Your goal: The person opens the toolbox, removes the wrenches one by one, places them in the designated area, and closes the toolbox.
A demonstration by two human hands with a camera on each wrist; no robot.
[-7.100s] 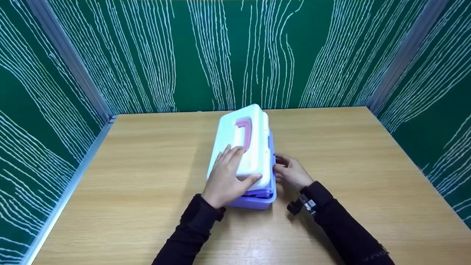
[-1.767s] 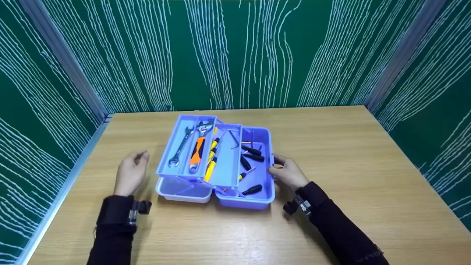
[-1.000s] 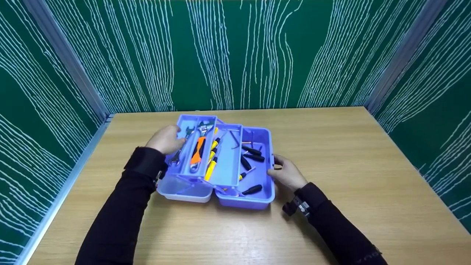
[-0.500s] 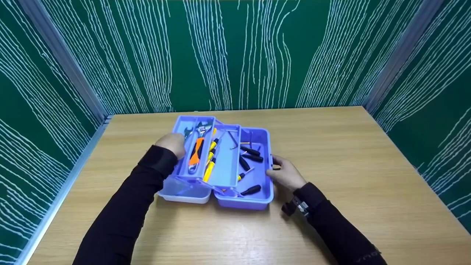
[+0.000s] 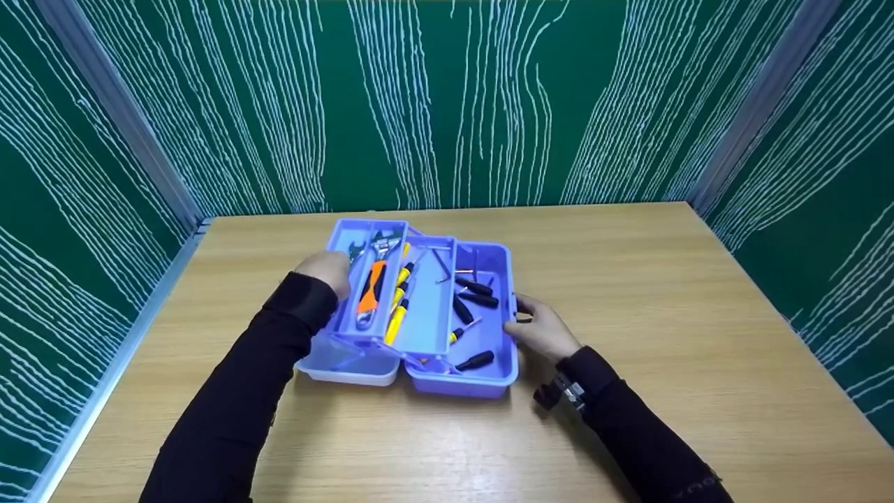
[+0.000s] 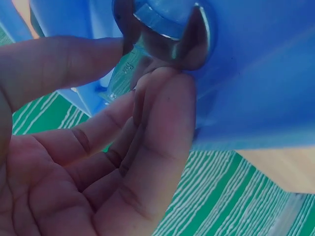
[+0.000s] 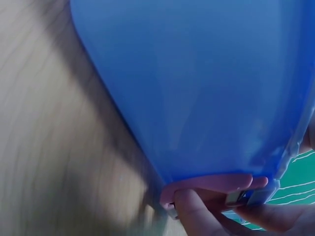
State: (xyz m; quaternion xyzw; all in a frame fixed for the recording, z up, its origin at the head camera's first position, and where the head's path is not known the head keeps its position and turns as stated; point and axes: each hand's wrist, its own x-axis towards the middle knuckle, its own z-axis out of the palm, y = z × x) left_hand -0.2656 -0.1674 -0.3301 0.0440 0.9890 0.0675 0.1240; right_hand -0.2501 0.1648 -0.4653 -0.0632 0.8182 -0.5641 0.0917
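Observation:
A purple toolbox (image 5: 461, 386) stands unfolded on the table, its trays spread out to the left. In the leftmost tray lies an open-end wrench (image 5: 356, 249), mostly covered in the head view by my left hand (image 5: 325, 271). The left wrist view shows the thumb and fingers (image 6: 167, 108) pinching this wrench just below its open end (image 6: 197, 46). At the box's right side my right hand (image 5: 545, 328) grips the wall, thumb at the rim and a finger against the pink latch (image 7: 211, 183).
Beside the wrench lies an adjustable wrench (image 5: 372, 283) with an orange grip. Yellow screwdrivers (image 5: 397, 321) and hex keys (image 5: 442, 265) fill the middle tray; black-handled screwdrivers (image 5: 476, 360) lie in the base. The opened lid (image 5: 349, 370) rests under the left tray. Green walls enclose the table.
The toolbox was closed at first, then opened out. My left hand has come from the table at the left into the left tray and onto the wrench. My right hand stays on the box.

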